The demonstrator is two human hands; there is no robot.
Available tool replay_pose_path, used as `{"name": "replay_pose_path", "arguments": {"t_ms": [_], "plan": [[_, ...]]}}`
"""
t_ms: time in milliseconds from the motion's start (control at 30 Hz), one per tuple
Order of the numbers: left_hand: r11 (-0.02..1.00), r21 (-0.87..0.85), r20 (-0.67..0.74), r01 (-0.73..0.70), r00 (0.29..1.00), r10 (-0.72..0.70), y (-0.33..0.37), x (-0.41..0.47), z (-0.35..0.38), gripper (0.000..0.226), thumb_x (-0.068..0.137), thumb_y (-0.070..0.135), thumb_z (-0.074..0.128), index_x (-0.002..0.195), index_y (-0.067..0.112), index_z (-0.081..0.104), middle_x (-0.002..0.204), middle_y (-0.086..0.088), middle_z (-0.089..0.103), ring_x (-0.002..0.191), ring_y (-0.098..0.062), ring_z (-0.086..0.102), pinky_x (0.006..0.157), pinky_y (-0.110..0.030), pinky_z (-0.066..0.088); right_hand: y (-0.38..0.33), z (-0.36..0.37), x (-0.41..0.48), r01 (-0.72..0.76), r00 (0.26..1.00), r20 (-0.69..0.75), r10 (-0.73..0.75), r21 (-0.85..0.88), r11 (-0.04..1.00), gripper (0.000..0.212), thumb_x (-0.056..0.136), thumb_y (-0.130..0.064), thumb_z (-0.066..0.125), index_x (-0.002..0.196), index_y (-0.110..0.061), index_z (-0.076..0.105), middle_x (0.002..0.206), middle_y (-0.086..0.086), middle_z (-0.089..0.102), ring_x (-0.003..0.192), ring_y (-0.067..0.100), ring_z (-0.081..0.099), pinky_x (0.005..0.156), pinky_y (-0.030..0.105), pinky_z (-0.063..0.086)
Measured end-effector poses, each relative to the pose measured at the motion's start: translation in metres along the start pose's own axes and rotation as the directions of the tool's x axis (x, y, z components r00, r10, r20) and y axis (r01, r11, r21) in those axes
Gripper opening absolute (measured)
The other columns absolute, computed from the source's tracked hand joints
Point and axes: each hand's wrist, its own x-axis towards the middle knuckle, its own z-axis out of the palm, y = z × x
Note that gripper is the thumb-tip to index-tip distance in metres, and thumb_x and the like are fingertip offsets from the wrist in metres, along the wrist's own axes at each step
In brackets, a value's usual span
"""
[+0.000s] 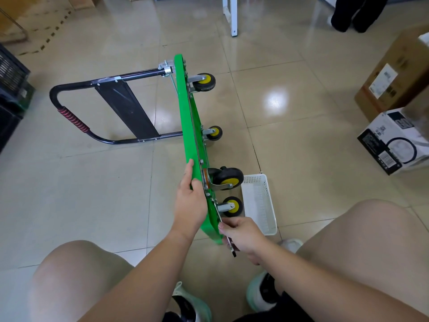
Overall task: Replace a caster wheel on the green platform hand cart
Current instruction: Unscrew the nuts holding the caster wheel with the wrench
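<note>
Green platform cart (185, 108) stood on edge on the floor tiles; my left hand (189, 201) gripped its deck; my right hand (243, 235) clasped a wrench (232, 251) at the nearest caster (231, 206); bolt-turning step, I judged; next move needs the cart braced.

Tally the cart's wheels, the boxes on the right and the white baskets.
Wheels: 4
Boxes: 2
Basket: 1
Total: 7
</note>
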Motion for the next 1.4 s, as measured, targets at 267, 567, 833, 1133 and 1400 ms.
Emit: {"name": "replay_pose_path", "arguments": {"t_ms": [267, 567, 833, 1133, 1400], "plan": [[1.0, 0.025, -0.006, -0.01, 1.0, 0.011, -0.001, 0.001, 0.0, 0.056, 0.105, 0.02, 0.03, 0.157, 0.042, 0.033, 0.144, 0.004, 0.059, 0.115, -0.017, 0.061, 0.096, -0.033, 0.049, -0.004, 0.003, 0.004, 0.034, 0.999, 0.025, -0.035, 0.024, 0.999, 0.014, 0.096, -0.02, 0.066, 0.107, -0.023, 0.074, 0.083, -0.004, 0.072, 0.064, 0.011, 0.062, 0.064, 0.024, 0.051], [0.999, 0.04, 0.0, -0.005, 1.0, 0.005, -0.006, 0.003, 0.001, 0.056, 0.105, 0.023, 0.029, 0.156, 0.047, 0.032, 0.148, 0.005, 0.056, 0.126, -0.023, 0.057, 0.108, -0.045, 0.047, -0.001, 0.001, 0.023, 0.008, 0.999, 0.049, -0.009, 0.009, 1.0, 0.021, 0.094, -0.013, 0.069, 0.114, -0.013, 0.072, 0.086, 0.002, 0.073, 0.065, 0.012, 0.065, 0.064, 0.023, 0.056], [0.999, 0.037, -0.017, 0.003, 1.0, -0.003, -0.011, 0.008, 0.004, 0.056, 0.103, 0.025, 0.03, 0.153, 0.051, 0.034, 0.143, -0.004, 0.061, 0.113, -0.035, 0.062, 0.097, -0.046, 0.052, 0.018, -0.006, 0.067, 0.047, 0.999, 0.008, -0.047, -0.074, 0.996, 0.033, 0.09, -0.009, 0.071, 0.123, -0.013, 0.07, 0.117, 0.004, 0.073, 0.106, 0.018, 0.069, 0.104, 0.041, 0.051], [1.0, 0.006, -0.026, 0.027, 0.999, -0.027, -0.012, 0.008, 0.003, 0.056, 0.105, 0.021, 0.032, 0.153, 0.051, 0.034, 0.138, -0.007, 0.064, 0.066, -0.004, 0.057, 0.065, -0.029, 0.046, 0.015, -0.022, 0.072, 0.106, 0.994, 0.042, -0.099, -0.24, 0.965, 0.03, 0.09, -0.007, 0.07, 0.12, -0.013, 0.072, 0.115, -0.004, 0.072, 0.105, 0.011, 0.065, 0.101, 0.023, 0.046], [1.0, -0.006, -0.009, 0.016, 1.0, -0.016, -0.008, 0.004, 0.0, 0.056, 0.104, 0.022, 0.031, 0.155, 0.047, 0.034, 0.142, 0.0, 0.061, 0.09, -0.007, 0.065, 0.077, -0.023, 0.052, 0.018, -0.018, 0.02, 0.057, 0.998, 0.029, -0.052, -0.224, 0.973, 0.022, 0.091, -0.015, 0.071, 0.113, -0.017, 0.076, 0.075, -0.01, 0.072, 0.064, 0.009, 0.066, 0.067, 0.027, 0.053]]}}
